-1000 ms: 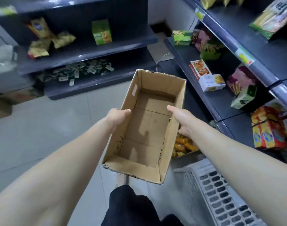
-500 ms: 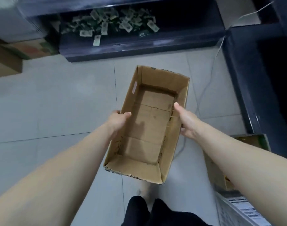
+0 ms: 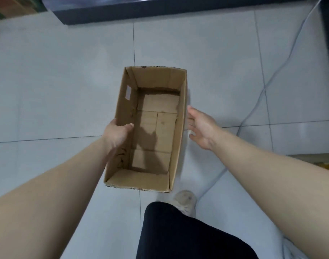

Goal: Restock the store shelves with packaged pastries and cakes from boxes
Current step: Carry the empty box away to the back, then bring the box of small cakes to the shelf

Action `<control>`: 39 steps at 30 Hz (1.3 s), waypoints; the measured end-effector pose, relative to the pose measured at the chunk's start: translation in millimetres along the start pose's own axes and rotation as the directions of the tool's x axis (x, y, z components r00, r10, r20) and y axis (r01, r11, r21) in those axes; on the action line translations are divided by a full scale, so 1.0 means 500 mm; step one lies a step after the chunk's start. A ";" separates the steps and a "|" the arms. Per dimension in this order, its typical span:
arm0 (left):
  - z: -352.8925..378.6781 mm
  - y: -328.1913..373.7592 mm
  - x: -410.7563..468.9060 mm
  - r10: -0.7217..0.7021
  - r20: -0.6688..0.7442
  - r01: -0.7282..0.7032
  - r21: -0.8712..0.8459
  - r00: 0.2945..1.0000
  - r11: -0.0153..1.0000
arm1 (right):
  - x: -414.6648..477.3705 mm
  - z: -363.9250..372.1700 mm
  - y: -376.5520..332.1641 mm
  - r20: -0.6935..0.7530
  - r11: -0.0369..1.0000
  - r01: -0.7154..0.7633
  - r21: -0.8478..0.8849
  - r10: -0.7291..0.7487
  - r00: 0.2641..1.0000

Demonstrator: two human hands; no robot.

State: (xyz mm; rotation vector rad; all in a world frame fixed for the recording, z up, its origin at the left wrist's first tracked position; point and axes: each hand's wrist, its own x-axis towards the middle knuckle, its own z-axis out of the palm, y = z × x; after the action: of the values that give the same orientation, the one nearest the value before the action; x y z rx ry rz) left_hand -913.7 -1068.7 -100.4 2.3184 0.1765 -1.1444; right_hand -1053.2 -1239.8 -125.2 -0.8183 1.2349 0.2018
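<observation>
Half a second back both hands gripped the cardboard box point(image 3: 148, 128) by its long walls; now the right hand point(image 3: 202, 130) has let go and hangs just beside the right wall, fingers spread and slack, touching nothing. Only the left hand point(image 3: 117, 132) is on it, thumb hooked over the rim and down the inside of the left wall, the other fingers hidden behind the cardboard, so the grasp looks firm but cannot be fully seen. Shelves and their packets have slid out of view as the head tipped down; just the dark shelf base point(image 3: 160, 8) along the top edge and a grey cable point(image 3: 260, 92) across the tiled floor point(image 3: 57, 86) remain. Inside, the box shows bare flaps and no pastries. Whether it rests on the floor or hangs above it cannot be told. My guess is the emptied carton is being discarded, which would mean fetching a full one next
</observation>
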 end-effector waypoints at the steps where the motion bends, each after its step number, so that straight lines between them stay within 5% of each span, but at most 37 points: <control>1: 0.007 0.004 -0.012 0.012 -0.020 -0.011 0.037 1.000 0.999 | -0.008 -0.002 0.006 -0.015 1.000 -0.004 0.013 0.004 1.000; 11: 0.207 0.193 -0.293 0.237 0.310 -0.297 0.163 0.921 0.941 | -0.247 -0.237 0.061 -0.268 0.997 0.006 0.077 0.015 0.963; 22: 0.707 0.236 -0.532 0.199 0.621 -0.502 0.361 0.758 0.786 | -0.422 -0.678 0.308 -0.582 0.806 0.050 0.590 0.382 0.718; 25: 0.827 0.204 -0.527 0.224 0.650 -0.600 0.441 0.727 0.668 | -0.390 -0.763 0.381 -0.629 0.785 0.047 0.618 0.457 0.629; 29: 0.955 0.179 -0.482 0.398 0.712 -0.814 0.531 0.579 0.234 | -0.322 -0.849 0.453 -0.602 0.750 -0.001 0.661 0.531 0.597; 31: 1.005 0.172 -0.449 0.434 0.712 -0.821 0.556 0.551 0.131 | -0.281 -0.877 0.476 -0.576 0.731 -0.007 0.683 0.545 0.609; 39: 1.078 0.166 -0.377 0.600 0.527 -0.765 0.597 0.602 0.242 | -0.200 -0.926 0.555 -0.608 0.790 -0.078 0.609 0.527 0.594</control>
State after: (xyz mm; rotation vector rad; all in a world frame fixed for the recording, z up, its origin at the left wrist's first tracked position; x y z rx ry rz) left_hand -1379.2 -1398.5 -186.1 2.4048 -1.6480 -1.0000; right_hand -1591.5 -1315.9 -201.7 -0.1362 2.1317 -0.2391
